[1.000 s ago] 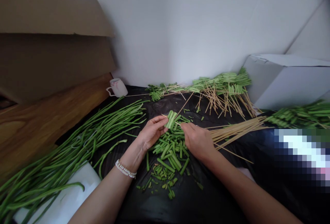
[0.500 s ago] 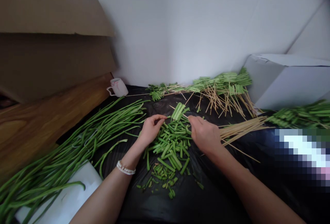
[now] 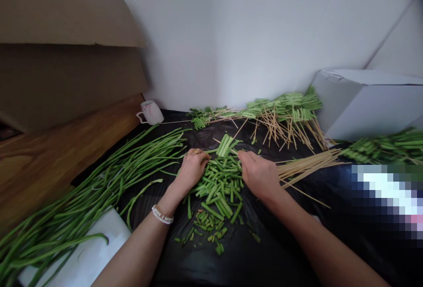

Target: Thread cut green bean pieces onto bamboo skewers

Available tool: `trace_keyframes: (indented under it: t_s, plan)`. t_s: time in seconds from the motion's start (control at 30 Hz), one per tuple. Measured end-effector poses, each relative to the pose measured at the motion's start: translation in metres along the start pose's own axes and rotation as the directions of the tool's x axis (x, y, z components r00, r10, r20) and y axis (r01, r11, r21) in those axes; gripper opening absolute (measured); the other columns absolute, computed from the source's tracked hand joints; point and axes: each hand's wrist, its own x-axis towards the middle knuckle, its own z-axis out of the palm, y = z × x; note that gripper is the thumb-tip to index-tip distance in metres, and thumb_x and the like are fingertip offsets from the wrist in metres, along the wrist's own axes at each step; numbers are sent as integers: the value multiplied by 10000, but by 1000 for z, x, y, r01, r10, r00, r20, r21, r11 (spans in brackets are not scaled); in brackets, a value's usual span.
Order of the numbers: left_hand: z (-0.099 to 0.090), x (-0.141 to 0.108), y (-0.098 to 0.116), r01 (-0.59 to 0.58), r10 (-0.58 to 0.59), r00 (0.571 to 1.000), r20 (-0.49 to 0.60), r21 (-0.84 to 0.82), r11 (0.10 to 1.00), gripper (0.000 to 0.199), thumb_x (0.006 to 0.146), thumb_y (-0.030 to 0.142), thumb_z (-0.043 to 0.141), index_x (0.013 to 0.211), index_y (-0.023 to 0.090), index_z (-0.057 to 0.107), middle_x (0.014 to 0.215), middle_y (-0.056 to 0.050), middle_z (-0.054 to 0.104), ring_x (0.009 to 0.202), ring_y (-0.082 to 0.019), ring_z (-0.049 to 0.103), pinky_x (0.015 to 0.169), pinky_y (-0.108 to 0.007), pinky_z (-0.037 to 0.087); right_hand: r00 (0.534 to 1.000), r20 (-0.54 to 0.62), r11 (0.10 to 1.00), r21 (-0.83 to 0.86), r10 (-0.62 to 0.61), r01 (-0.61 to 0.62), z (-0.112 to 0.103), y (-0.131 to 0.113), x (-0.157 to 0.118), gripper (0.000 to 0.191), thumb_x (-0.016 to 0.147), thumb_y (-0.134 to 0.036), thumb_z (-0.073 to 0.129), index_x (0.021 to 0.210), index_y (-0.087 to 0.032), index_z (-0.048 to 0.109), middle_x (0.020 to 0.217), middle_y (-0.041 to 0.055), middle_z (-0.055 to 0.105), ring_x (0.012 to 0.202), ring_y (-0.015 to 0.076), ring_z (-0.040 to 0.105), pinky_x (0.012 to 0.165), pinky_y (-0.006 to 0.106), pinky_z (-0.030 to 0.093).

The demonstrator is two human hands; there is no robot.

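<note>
My right hand (image 3: 259, 173) is closed round the end of a bamboo skewer (image 3: 234, 151). Several short lengths of green bean (image 3: 225, 145) sit side by side on that skewer, and its tip pokes out at their left. Left of the skewer, my left hand (image 3: 193, 168) has its fingertips pinched together, with a cut bean piece (image 3: 210, 150) showing at them. Beneath both hands lies a loose pile of cut bean pieces (image 3: 221, 185), with small trimmed ends (image 3: 211, 223) in front of it.
Long uncut beans (image 3: 132, 163) spread at the left, partly over a white board (image 3: 102, 245). Bare skewers (image 3: 307, 165) lie at the right. Loaded skewers (image 3: 287, 102) are heaped at the back near a white box (image 3: 366, 102). A mug (image 3: 152, 113) stands near a cardboard box (image 3: 72, 75).
My left hand has drawn slightly down and left, its fingers curled more. The loaded skewer has shifted a little left and down with my right hand.
</note>
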Motion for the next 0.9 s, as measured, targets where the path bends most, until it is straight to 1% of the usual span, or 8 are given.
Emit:
trace_keyframes:
  t_s: [0.13,0.27,0.33,0.4,0.47,0.53,0.63,0.9]
  plan:
    - [-3,1,7,8,-8,1000,-18,-16,1000,87,767,180,652,784,239,714,854,-79,676,926,-257,542,869,-357,378,1000,10,1000,18,-1,1,0,0,-1,249,919,-178,419,1009,-197,650,766,-1,640,659,112,539,559,263,263]
    - [-7,4,15,157,-205,971,-123,-319,935,58,762,241,682,802,214,714,821,-52,687,803,-200,576,824,-312,401,1000,5,1000,22,-5,5,0,-1,-1,239,921,-179,424,988,-198,652,759,-2,639,651,110,537,559,265,256]
    - [-9,6,18,252,-346,936,-67,-557,791,140,751,276,704,861,191,716,834,-53,700,784,-176,604,787,-287,426,1000,2,1000,20,-16,16,0,-2,-1,235,919,-175,426,974,-199,653,745,-3,634,640,110,532,559,264,253]
    - [-10,7,20,342,-452,889,67,-755,560,243,727,303,734,931,172,711,857,-61,714,802,-160,628,755,-262,446,1000,0,1000,7,-30,30,1,-3,-1,228,914,-172,431,952,-199,655,725,-4,623,621,112,521,558,266,248]
    - [-11,8,22,400,-490,847,205,-853,334,304,692,303,771,953,160,708,870,-64,721,801,-141,637,728,-240,462,999,-2,999,-6,-43,43,1,-4,-2,221,908,-172,437,924,-199,655,704,-6,611,606,115,512,556,268,244]
    - [-12,7,24,419,-485,829,281,-885,204,309,663,276,797,932,150,713,869,-61,722,780,-123,638,709,-222,476,999,-4,999,-8,-51,51,2,-5,-2,220,908,-172,437,918,-200,655,703,-6,610,601,117,506,555,269,241]
    - [-13,6,26,414,-463,833,304,-897,156,282,673,235,794,930,143,719,862,-56,721,767,-109,641,698,-203,491,999,1,999,-2,-54,54,3,-6,-3,222,908,-172,436,922,-200,655,712,-4,616,600,119,503,552,270,239]
    - [-13,7,29,400,-456,840,296,-904,150,254,696,209,776,935,144,722,871,-60,717,759,-104,640,677,-193,501,998,39,998,24,-54,53,3,-7,-3,243,913,-166,414,913,-199,655,719,6,623,613,125,502,553,269,232]
